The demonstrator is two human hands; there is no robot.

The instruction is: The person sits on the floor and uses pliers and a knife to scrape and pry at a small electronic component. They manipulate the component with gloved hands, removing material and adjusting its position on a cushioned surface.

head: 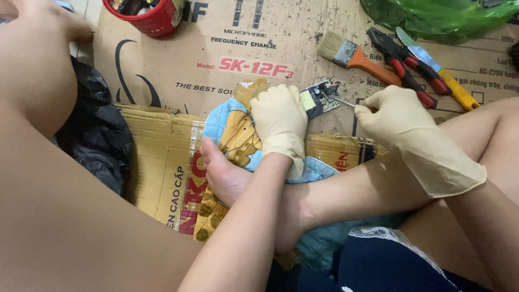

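Nearest the camera, your bare legs fill the bottom of the view; your foot (230,181) rests on a blue-and-yellow quilted cushion (232,135) laid over flattened cardboard (162,173).

Just past the foot, your left hand (280,120), in a cream rubber glove, lies palm-down with its fingers curled together over the near end of a small circuit board (320,97) — pressing it against the cushion's far edge. The board pokes out from under the glove toward 2 o'clock; you can see its dark face, a pale yellow-green block and a few small parts.

At 3 o'clock from the board, your right hand (394,116), gloved the same way, is closed around a thin metal tool (344,101). Its handle is hidden in your fist, so you cannot tell what kind it is; its shaft runs toward 9 o'clock and the tip meets the board's right edge.

Farther out, at 1 o'clock from the board, a paintbrush (351,54) with an orange handle lies on the cardboard. Just beside it, toward 3 o'clock, lie pliers (403,65) with red-and-black grips, and next to them a yellow-handled knife (438,70).

At the far edge — 12 o'clock from your left hand — stands a red tub (157,20) holding small parts. At 1 o'clock from your right hand sits a crumpled green plastic bag (438,16). Off at 9 o'clock, a black bag (97,130) slumps beside the cardboard.
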